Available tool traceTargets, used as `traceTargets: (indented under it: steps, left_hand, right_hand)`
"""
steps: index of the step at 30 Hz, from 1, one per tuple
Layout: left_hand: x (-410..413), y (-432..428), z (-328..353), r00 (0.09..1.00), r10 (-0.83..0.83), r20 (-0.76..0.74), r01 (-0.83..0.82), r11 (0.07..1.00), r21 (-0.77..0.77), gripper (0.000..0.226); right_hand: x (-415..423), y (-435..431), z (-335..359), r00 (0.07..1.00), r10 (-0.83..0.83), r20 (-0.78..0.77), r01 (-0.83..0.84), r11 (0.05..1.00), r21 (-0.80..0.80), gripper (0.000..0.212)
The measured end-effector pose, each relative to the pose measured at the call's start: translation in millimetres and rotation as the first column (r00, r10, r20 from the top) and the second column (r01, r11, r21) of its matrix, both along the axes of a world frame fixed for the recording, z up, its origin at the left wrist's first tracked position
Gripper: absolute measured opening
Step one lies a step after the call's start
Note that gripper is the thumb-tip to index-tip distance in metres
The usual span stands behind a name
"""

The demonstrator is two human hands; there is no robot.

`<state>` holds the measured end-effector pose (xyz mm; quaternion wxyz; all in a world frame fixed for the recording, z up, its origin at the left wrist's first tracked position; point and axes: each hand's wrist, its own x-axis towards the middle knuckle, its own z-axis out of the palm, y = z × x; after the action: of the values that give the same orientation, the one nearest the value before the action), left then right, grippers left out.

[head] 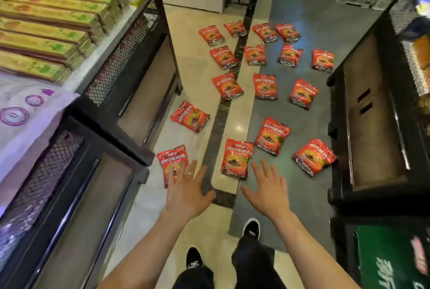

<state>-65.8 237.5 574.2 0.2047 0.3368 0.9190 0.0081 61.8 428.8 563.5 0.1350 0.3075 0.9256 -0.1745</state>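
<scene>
- Nearest: left hand (186, 192) and right hand (267, 193), fingers spread wide, nothing held
- Risk: near-left red packet (169, 158) looks doubled; a shallow grasp may lift only one
- Risk: a forward step may crush centre packet (236, 158)

Red snack packets (272, 135) lie scattered on the floor (193, 74).

pkts (236, 158): red, dk pic | boxes (44, 30): yellow-green | floor (300, 21): grey/cream
</scene>
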Motion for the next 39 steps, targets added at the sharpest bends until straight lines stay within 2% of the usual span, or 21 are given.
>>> traceTargets:
  steps: [4,9,13,21,24,27,31,34,36,37,39]
  left_hand:
    - [-40.1,42.8,-43.8,0.994,0.076,0.083,-0.071,0.995,-0.068,0.088]
    - [-83.8,107.2,-104.9,0.964,0.217,0.152,-0.192,0.967,-0.166,0.087]
    - [-118.4,156.5,-170.3,0.932,0.297,0.207,-0.258,0.946,-0.194,0.088]
    - [-186.6,211.2,-373.5,0.956,0.193,0.223,-0.145,0.966,-0.215,0.093]
    - [-206.3,224.5,-461.2,0.97,0.125,0.207,-0.084,0.977,-0.197,0.084]
    - [-218.4,231.3,-547.4,0.98,0.053,0.191,-0.018,0.983,-0.183,0.081]
    - [-222.4,235.1,-638.1,0.982,0.014,0.19,0.023,0.981,-0.193,0.08]
    - [-219.2,235.3,-685.4,0.98,0.016,0.2,0.021,0.983,-0.182,0.082]
    - [-216.6,232.6,-707.2,0.977,0.024,0.211,0.013,0.985,-0.172,0.082]
    - [-216.0,229.7,-715.9,0.976,0.029,0.214,0.007,0.986,-0.165,0.082]
    - [-216.6,219.8,-728.2,0.975,0.045,0.217,-0.015,0.99,-0.138,0.081]
  right_hand:
    - [-49.0,53.8,-50.9,0.999,-0.01,0.041,0.014,0.996,-0.088,0.08]
    - [-98.3,123.1,-129.5,0.989,0.066,0.132,-0.035,0.975,-0.219,0.079]
    - [-135.3,176.0,-206.4,0.966,0.121,0.227,-0.067,0.97,-0.234,0.082]
    - [-189.0,219.4,-403.5,0.966,0.07,0.249,-0.019,0.979,-0.203,0.083]
    - [-196.4,220.4,-484.7,0.967,-0.029,0.252,0.083,0.975,-0.207,0.086]
    - [-201.6,222.7,-569.3,0.949,-0.233,0.211,0.285,0.92,-0.268,0.092]
    - [-208.0,229.5,-662.0,0.823,-0.539,0.179,0.561,0.726,-0.397,0.096]
    - [-209.8,233.7,-722.0,0.714,-0.662,0.228,0.686,0.595,-0.42,0.107]
    - [-212.8,229.6,-749.8,0.655,-0.718,0.236,0.735,0.532,-0.42,0.105]
    - [-214.9,225.6,-758.8,0.634,-0.743,0.217,0.75,0.52,-0.41,0.108]
    - [-221.7,215.8,-769.7,0.659,-0.741,0.133,0.719,0.568,-0.4,0.105]
